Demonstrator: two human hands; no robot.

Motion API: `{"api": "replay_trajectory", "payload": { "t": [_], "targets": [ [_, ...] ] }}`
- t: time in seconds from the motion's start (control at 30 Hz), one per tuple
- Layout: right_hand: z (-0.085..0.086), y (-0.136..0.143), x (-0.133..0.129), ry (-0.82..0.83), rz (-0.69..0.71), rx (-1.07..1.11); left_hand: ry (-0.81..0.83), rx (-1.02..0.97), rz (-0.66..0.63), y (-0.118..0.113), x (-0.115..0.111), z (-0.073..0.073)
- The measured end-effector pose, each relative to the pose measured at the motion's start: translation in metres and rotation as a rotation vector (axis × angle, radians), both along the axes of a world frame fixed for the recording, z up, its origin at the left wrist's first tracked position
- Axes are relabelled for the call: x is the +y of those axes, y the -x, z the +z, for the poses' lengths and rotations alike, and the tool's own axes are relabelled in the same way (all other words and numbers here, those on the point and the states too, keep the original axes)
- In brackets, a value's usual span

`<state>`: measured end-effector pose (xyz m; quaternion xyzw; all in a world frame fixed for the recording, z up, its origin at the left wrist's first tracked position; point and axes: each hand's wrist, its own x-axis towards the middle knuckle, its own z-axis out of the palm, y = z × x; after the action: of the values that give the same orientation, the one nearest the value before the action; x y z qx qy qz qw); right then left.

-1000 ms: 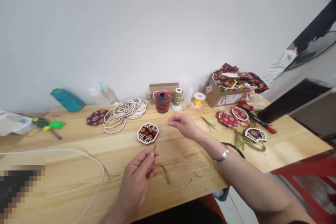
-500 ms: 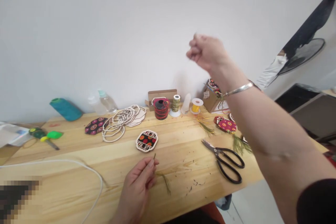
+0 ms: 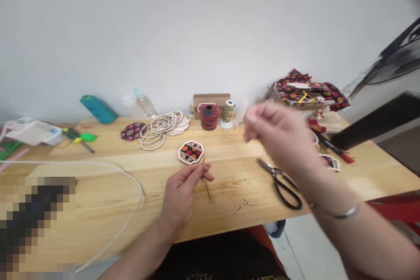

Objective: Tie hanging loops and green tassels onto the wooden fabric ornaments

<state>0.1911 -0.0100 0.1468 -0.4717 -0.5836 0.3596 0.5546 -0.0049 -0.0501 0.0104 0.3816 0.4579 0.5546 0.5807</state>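
Note:
My left hand (image 3: 183, 190), low over the wooden table (image 3: 138, 221), pinches a thin olive-green thread tassel (image 3: 207, 192) whose loose strands hang below the fingers. Just beyond those fingers lies an eight-sided patterned ornament (image 3: 190, 152), dark floral cloth under a pale cut-out frame. My right hand (image 3: 278, 133) is raised above the table, smeared by motion, with thumb and fingers closed together. Whatever it pinches is too fine and blurred to make out. Black-handled scissors (image 3: 278, 183) rest below it, partly covered by the hand and wrist.
Along the wall stand a red cord spool (image 3: 210, 117), a gold thread spool (image 3: 229, 111) and a teal thread cone (image 3: 99, 109). Wooden frames (image 3: 154, 141) overlap beside them. A white cable (image 3: 139, 192) curves across the left. Patterned cloth (image 3: 331, 92) is heaped at right.
My right hand has come down from high against the wall toward the table. My left hand keeps its pinch on the tassel. The view has shifted, showing more of the right side.

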Motion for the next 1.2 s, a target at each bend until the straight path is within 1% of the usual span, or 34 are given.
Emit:
{"api": "replay_trajectory", "payload": {
  "t": [0.1,0.13,0.2,0.27,0.33,0.43,0.53,0.63,0.77,0.97,1.2],
  "targets": [
    [-0.060,0.023,-0.016,0.153,0.086,0.072,0.115,-0.107,-0.039,-0.006,0.001,0.006],
    [-0.077,0.030,-0.021,0.209,0.083,0.131,0.138,-0.124,-0.047,-0.008,0.000,0.007],
    [-0.105,0.041,-0.028,0.238,0.036,0.229,0.156,-0.152,-0.059,-0.012,-0.001,0.008],
    [-0.122,0.050,-0.035,0.214,-0.016,0.325,0.163,-0.171,-0.072,-0.015,-0.003,0.007],
    [-0.134,0.055,-0.041,0.176,-0.067,0.376,0.180,-0.185,-0.087,-0.019,-0.005,0.004],
    [-0.149,0.057,-0.050,0.130,-0.140,0.321,0.206,-0.195,-0.099,-0.025,-0.007,0.000],
    [-0.161,0.058,-0.056,0.109,-0.192,0.183,0.221,-0.203,-0.107,-0.030,-0.008,-0.002],
    [-0.166,0.057,-0.060,0.105,-0.178,0.119,0.228,-0.203,-0.114,-0.034,-0.007,-0.003],
    [-0.166,0.057,-0.059,0.102,-0.152,0.149,0.215,-0.191,-0.119,-0.038,-0.006,-0.003],
    [-0.167,0.054,-0.057,0.141,-0.112,0.237,0.187,-0.184,-0.125,-0.039,-0.005,-0.006],
    [-0.167,0.055,-0.058,0.167,-0.082,0.248,0.195,-0.195,-0.118,-0.038,-0.005,-0.007]
  ]
}}
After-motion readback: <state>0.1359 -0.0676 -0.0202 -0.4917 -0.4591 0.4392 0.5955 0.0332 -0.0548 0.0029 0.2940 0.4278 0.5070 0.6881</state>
